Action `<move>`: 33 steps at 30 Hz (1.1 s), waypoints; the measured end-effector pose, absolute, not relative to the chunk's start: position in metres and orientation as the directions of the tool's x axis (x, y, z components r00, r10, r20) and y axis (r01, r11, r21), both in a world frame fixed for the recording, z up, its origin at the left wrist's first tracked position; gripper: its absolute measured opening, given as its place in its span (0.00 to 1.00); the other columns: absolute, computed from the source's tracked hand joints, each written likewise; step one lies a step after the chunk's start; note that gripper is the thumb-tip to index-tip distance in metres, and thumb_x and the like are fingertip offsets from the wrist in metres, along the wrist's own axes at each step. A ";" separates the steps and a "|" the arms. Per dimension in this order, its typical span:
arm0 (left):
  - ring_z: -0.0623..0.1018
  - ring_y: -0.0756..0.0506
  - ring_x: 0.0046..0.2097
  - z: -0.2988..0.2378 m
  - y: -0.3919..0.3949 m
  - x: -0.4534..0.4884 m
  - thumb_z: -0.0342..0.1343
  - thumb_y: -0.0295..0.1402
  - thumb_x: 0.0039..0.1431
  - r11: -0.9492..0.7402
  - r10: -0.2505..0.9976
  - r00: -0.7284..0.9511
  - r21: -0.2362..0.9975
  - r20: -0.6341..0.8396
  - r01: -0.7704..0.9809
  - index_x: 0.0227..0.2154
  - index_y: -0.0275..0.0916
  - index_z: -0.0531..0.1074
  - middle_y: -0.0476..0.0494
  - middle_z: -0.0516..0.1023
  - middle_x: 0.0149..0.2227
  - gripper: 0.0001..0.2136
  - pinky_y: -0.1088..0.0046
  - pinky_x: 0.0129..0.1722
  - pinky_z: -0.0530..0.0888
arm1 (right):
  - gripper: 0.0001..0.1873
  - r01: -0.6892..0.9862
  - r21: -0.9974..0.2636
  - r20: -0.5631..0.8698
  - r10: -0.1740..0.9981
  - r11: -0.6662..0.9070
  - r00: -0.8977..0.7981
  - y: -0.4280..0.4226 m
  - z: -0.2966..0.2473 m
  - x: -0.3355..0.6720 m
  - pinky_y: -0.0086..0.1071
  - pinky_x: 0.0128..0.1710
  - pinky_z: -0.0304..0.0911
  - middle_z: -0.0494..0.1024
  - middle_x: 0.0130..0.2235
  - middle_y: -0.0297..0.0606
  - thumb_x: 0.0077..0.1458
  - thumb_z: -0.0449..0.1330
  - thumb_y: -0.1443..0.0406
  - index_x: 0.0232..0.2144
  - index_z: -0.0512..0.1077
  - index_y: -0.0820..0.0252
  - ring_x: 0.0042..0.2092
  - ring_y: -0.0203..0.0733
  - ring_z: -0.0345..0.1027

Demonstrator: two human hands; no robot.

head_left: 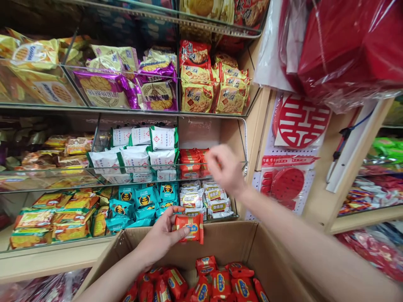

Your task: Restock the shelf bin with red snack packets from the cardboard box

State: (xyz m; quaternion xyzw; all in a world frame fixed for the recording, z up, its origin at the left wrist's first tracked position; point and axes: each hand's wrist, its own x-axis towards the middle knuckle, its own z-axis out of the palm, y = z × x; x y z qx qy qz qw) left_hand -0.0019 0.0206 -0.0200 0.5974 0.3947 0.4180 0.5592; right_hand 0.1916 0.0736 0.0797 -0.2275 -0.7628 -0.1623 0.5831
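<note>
My left hand point(163, 235) grips a small red snack packet point(191, 227) above the open cardboard box point(239, 239), which holds several more red packets point(217, 283). My right hand point(225, 167) is raised in front of the middle glass shelf, close to a stack of the same red packets point(190, 161). That hand is blurred by motion, its fingers curled, and I cannot see anything in it.
Glass shelves point(126, 111) carry biscuit packs: purple and yellow ones on top, white-green point(138, 151) in the middle, teal point(141, 201) and orange point(56, 218) below. Red paper decorations point(299, 121) hang on a wooden post at the right. Red bags point(346, 46) hang above.
</note>
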 end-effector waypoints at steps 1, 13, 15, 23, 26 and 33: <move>0.71 0.49 0.33 -0.021 0.021 -0.002 0.62 0.37 0.44 -0.065 0.936 0.347 0.998 0.062 -0.004 0.40 0.42 0.57 0.51 0.71 0.33 0.23 0.73 0.30 0.70 | 0.10 0.451 0.033 0.902 0.167 0.892 -0.397 0.062 0.063 0.184 0.32 0.40 0.59 0.71 0.30 0.37 0.56 0.48 0.63 0.29 0.67 0.60 0.36 0.37 0.62; 0.75 0.48 0.35 -0.030 0.025 0.001 0.55 0.45 0.49 -0.005 0.948 0.317 0.996 0.033 -0.088 0.40 0.42 0.60 0.49 0.73 0.35 0.19 0.74 0.32 0.70 | 0.26 0.570 -0.088 0.474 0.538 0.817 -0.698 0.032 -0.012 0.171 0.38 0.43 0.61 0.69 0.43 0.43 0.48 0.58 0.61 0.50 0.59 0.62 0.44 0.44 0.61; 0.77 0.46 0.35 -0.033 0.027 0.001 0.47 0.49 0.54 0.075 0.951 0.307 0.992 -0.041 -0.099 0.42 0.43 0.58 0.46 0.73 0.39 0.18 0.71 0.31 0.70 | 0.24 0.586 -0.014 0.554 0.494 0.810 -0.670 0.033 0.005 0.180 0.37 0.43 0.61 0.69 0.43 0.43 0.52 0.55 0.63 0.50 0.59 0.62 0.44 0.44 0.60; 0.78 0.45 0.34 -0.030 0.025 0.003 0.45 0.54 0.51 0.042 0.967 0.248 0.998 -0.051 0.043 0.36 0.39 0.65 0.40 0.73 0.44 0.23 0.71 0.32 0.69 | 0.30 0.770 -0.004 0.852 0.405 0.638 -0.332 0.081 0.109 0.227 0.43 0.48 0.57 0.67 0.46 0.47 0.48 0.59 0.59 0.52 0.57 0.64 0.48 0.49 0.60; 0.78 0.46 0.34 -0.030 0.025 0.003 0.46 0.53 0.52 0.025 0.968 0.249 0.998 -0.037 0.052 0.35 0.39 0.65 0.42 0.74 0.43 0.20 0.72 0.32 0.69 | 0.30 0.775 -0.087 0.703 0.590 0.626 -0.398 0.106 0.126 0.230 0.39 0.47 0.59 0.68 0.47 0.46 0.45 0.62 0.61 0.50 0.60 0.65 0.48 0.48 0.62; 0.77 0.49 0.30 -0.036 0.029 0.003 0.48 0.49 0.54 -0.009 0.962 0.272 0.998 -0.010 0.068 0.34 0.39 0.65 0.44 0.74 0.42 0.17 0.76 0.28 0.68 | 0.15 0.730 -0.272 0.393 0.765 0.627 -0.511 0.126 0.129 0.220 0.31 0.45 0.59 0.74 0.43 0.39 0.49 0.58 0.63 0.40 0.72 0.63 0.44 0.41 0.67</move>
